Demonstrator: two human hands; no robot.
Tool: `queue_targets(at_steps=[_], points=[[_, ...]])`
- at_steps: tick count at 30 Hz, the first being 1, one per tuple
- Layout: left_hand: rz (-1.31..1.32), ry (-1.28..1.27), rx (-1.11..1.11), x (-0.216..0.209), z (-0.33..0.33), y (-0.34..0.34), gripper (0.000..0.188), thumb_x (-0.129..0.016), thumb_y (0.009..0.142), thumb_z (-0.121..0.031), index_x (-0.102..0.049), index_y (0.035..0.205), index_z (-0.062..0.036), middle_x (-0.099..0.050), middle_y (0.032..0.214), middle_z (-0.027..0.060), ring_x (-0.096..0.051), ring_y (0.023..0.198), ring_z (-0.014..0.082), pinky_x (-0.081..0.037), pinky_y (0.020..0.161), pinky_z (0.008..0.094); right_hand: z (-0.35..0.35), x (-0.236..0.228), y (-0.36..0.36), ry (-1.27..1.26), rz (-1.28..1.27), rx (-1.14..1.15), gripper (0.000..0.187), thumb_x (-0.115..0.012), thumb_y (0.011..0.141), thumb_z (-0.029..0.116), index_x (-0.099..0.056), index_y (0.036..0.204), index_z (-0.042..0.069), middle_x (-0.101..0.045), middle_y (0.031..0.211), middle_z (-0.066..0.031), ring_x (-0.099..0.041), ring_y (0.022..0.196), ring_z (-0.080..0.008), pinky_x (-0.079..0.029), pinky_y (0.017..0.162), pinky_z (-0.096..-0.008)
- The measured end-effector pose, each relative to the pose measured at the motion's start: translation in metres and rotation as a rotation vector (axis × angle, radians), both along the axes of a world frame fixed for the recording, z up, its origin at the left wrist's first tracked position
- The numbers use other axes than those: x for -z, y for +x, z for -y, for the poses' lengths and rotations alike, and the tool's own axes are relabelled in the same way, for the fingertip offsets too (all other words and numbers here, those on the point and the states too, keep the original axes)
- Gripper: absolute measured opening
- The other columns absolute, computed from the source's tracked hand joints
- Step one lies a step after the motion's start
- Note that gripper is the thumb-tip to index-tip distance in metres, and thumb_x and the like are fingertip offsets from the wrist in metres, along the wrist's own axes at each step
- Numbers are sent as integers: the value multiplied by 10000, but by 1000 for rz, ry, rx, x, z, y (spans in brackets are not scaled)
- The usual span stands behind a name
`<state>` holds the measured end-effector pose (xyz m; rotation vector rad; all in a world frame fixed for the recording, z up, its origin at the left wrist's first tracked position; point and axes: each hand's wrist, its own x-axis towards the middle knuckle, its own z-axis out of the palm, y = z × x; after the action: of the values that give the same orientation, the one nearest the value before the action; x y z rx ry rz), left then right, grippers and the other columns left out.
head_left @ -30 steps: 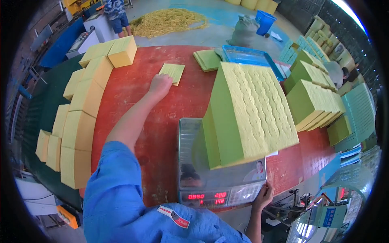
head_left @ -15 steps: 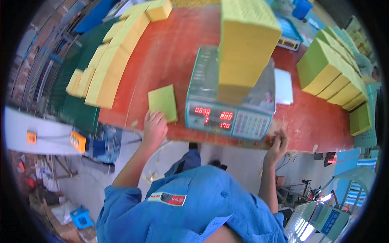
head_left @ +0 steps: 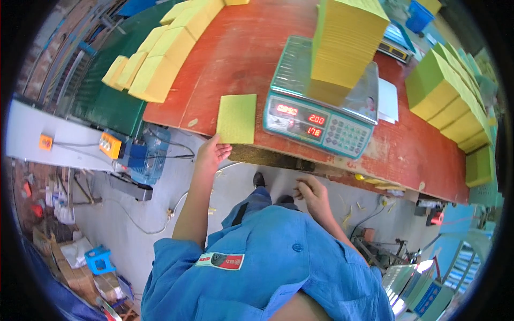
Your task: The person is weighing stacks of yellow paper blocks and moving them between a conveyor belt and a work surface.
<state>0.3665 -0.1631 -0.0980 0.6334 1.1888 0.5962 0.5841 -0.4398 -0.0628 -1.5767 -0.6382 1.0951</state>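
A thin yellow-green stack of square sheets lies at the table's near edge. My left hand pinches its near left corner, thumb on top and the other fingers curled below. In front of the table edge, my right hand hangs in the air with loosely bent fingers set apart and nothing visible in them. A tall block of yellow sheets stands on the metal pan of a teal weighing scale, whose red digits are lit.
Yellow blocks line the red table at the left, beside a green surface. More blocks stand at the right. White paper lies by the scale, with a second scale behind it. A cable crosses the floor.
My right hand has left the table edge by the scale and moved left, toward my body. My left hand stays at the thin stack's near left corner. The view has shifted.
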Motion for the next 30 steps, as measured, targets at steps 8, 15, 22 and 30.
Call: queue_targets(at_steps=[8, 15, 22, 30], points=[[78, 177, 389, 9, 42, -33, 323, -499, 940, -204, -626, 1148, 9, -690, 1005, 111, -668, 836, 188, -546, 738, 338, -104, 24, -36, 28, -308, -121, 343, -534, 973, 235, -542, 1229, 8, -669, 899, -111, -685, 748, -198, -551, 625, -327], [2, 114, 466, -23, 25, -38, 263, -566, 915, -143, -633, 1121, 7, -682, 1007, 81, -658, 852, 170, -537, 753, 332, -152, 54, -65, 204, 336, -136, 234, -555, 946, 221, -534, 1031, 4, -643, 779, -193, -671, 636, -222, -528, 540, -378], [-42, 653, 427, -148, -34, 14, 209, -597, 875, -120, -669, 988, 40, -678, 938, 64, -607, 840, 119, -474, 752, 270, -172, -102, -15, 417, 496, -1, 153, -651, 890, 103, -570, 871, -26, -571, 739, -113, -532, 665, -171, -455, 591, -325], [319, 912, 653, -305, -99, 229, 239, -631, 912, -268, -669, 925, -32, -658, 800, 23, -588, 676, 85, -465, 589, 248, -176, -264, 132, 556, 773, 434, 353, -633, 881, 46, -578, 1222, -25, -628, 723, -66, -558, 584, -102, -476, 566, -266]])
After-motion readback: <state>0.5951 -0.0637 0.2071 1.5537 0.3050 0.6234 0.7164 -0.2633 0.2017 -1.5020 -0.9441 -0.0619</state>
